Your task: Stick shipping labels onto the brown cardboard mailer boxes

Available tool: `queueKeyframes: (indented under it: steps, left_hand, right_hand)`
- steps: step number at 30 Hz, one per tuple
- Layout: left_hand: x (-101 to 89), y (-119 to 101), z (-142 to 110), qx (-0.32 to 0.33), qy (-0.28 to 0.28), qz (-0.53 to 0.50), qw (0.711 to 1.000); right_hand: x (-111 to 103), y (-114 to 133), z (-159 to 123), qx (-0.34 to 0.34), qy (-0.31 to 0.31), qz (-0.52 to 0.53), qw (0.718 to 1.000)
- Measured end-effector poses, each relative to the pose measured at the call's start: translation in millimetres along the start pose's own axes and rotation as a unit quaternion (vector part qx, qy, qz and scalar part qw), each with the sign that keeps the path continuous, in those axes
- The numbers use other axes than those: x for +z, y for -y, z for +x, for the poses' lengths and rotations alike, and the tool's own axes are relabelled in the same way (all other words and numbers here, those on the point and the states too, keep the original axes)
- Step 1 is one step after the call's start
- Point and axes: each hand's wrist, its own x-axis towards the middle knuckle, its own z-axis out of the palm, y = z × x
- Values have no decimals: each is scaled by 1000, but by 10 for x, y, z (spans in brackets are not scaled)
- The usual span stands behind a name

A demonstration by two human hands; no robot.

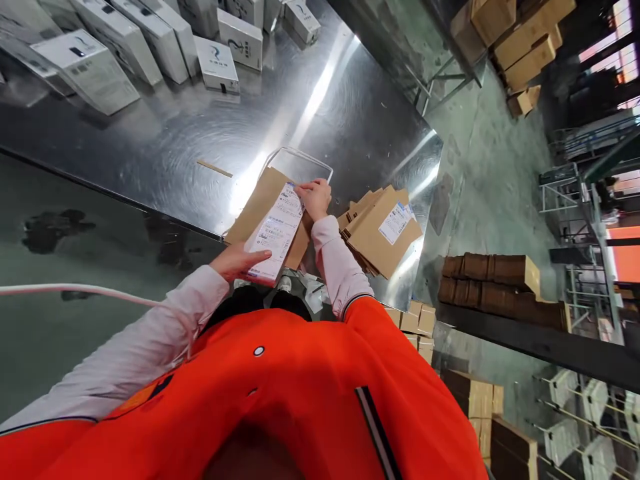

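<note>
My left hand (pixel 239 261) grips the lower end of a stack of white printed shipping labels (pixel 276 230), thumb on top; a red edge shows at its bottom. With bent fingers pressed together, my right hand (pixel 316 199) pinches the upper right corner of the labels. Under them lies a brown cardboard mailer (pixel 254 201) at the table's near edge. Right of my right forearm sits a pile of flat cardboard mailers (pixel 367 237), the top one bearing a white label (pixel 395 223). A thin wire frame (pixel 300 153) shows just beyond my hands.
White printed boxes (pixel 218 63) stand along the far left of the shiny metal table (pixel 175 147). A thin brown strip (pixel 214 168) lies nearby. Brown cartons (pixel 487 270) are stacked at the right. A pale cable (pixel 85 288) runs to my left sleeve.
</note>
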Motion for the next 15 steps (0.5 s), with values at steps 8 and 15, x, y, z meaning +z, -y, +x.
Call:
queueKeyframes:
  steps: [8,15]
  left_hand:
    - [-352,584,-474,-59,-47,42,996]
    - [-633,185,-571,-29,-87,76,993]
  right_hand:
    - [176,100,-118,-163,55,-117,978]
    - [361,197,-470,-217,125,-146,957]
